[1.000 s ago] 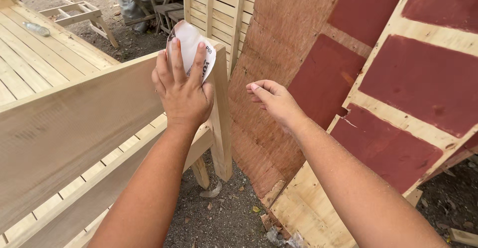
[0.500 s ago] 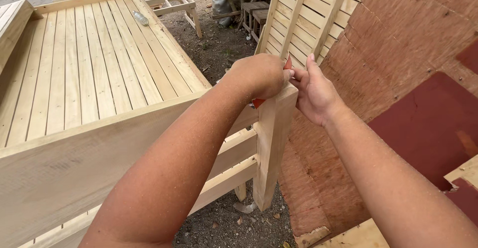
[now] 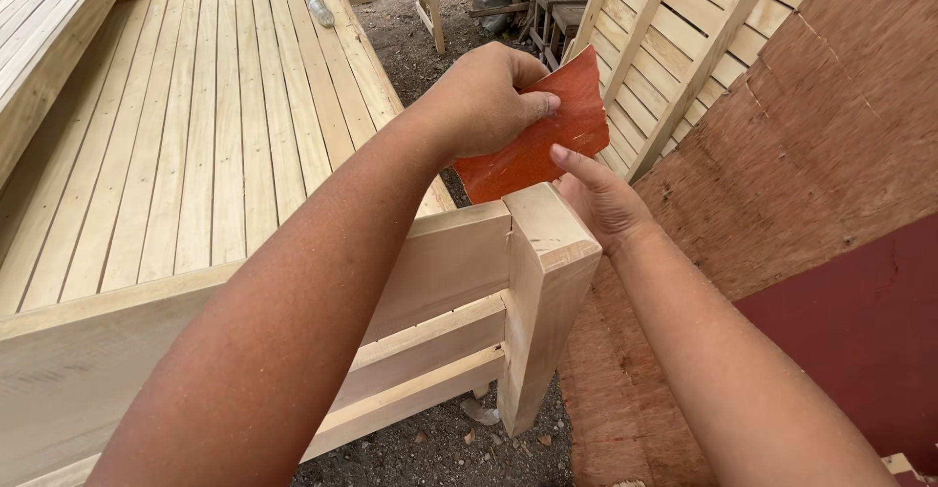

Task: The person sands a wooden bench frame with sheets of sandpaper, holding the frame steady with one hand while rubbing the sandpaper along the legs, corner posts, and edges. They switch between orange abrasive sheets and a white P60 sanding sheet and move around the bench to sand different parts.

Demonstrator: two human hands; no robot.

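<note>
Fingers [image 3: 532,106] of the left hand [image 3: 484,96] pinch the sandpaper [image 3: 547,130] (reddish) above the post [image 3: 545,282]; the right hand [image 3: 601,199], at the post's 2 o'clock, extends one finger touching the sheet.

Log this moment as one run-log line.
left hand: grips red sandpaper sheet | right hand: touches sheet beside wooden post | setting: slatted bed frame

**Raw timber and red abrasive paper**

A sheet of sandpaper [image 3: 535,135], rust-red and matt with a slightly mottled face, shows at upper centre. Below it the corner post [image 3: 542,301] is pale, unfinished wood, its top rough and lightly scuffed. The slatted platform [image 3: 195,126] at left is bare, smooth-looking softwood. At right, a plywood sheet [image 3: 811,145] looks coarse, fibrous and reddish-brown.
</note>
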